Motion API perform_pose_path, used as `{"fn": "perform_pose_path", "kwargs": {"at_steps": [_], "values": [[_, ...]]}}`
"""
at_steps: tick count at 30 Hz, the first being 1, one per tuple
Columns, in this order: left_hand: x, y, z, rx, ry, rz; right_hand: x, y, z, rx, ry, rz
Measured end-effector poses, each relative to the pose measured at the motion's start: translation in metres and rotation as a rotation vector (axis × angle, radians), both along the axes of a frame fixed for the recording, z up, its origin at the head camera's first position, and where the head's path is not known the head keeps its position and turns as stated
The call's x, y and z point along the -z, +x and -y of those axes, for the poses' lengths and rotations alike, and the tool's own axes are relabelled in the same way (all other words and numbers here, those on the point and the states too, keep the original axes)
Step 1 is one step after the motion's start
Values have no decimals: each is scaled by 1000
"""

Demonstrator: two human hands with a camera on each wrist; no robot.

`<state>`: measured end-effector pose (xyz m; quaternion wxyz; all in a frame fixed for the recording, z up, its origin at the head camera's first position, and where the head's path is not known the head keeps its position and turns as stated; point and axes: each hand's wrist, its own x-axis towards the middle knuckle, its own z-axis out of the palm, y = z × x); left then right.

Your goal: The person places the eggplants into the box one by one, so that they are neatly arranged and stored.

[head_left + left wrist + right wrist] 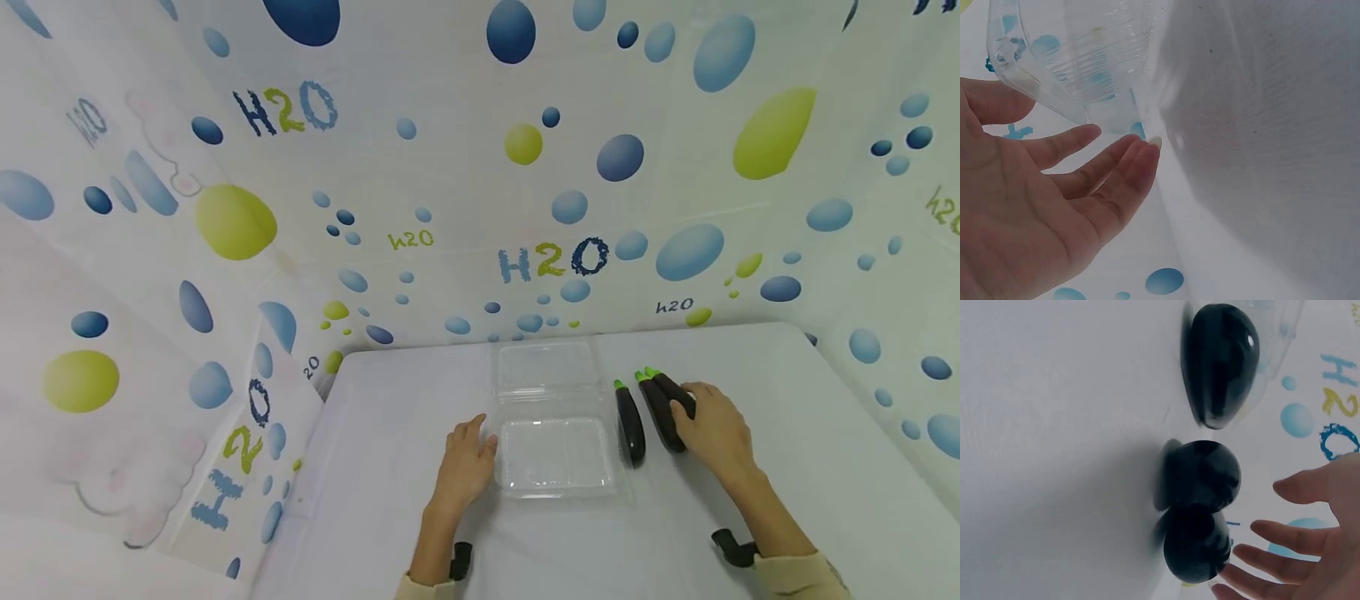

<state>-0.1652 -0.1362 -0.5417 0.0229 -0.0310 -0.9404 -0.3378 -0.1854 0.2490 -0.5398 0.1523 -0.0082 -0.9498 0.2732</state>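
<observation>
**Right hand [716, 429] arching over the outer eggplant [674, 392]**

From afar, I'm watching the right hand leaning over the outer eggplant, the rightmost of three; its thumb and fingers are standing apart, and I'm not able to tell whether a fingertip is touching the dark skin. The middle eggplant [660, 417] is lying against that one, while the inner eggplant [632, 425] is lying apart to their left, just beside the clear container [557, 457]. All three are pointing their green tips toward the far side. I'm seeing the container lying flat, its lid [547, 369] folding back the same way. The left hand [467, 467] is hanging at the container's left side, its fingers curving loosely and gripping nothing; whether it is touching the rim, I'm not able to tell. The container and eggplants are resting on the white table [390, 417], and a bubble-printed backdrop [450, 167] is rising behind.
</observation>
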Motion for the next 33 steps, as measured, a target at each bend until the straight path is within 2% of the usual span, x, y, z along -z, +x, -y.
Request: {"fn": "perform_pose_path", "kwargs": {"at_steps": [7, 15, 24, 33], "values": [[-1, 2, 0, -14, 75, 50, 0, 0, -6, 46, -33, 15], [5, 0, 1, 32, 184, 160, 9, -4, -16, 41, -43, 83], [9, -2, 4, 50, 242, 143, 15, -5, -18, 50, -57, 109], [13, -1, 4, 52, 281, 135, 14, -5, -18, 38, -67, 89]]}}
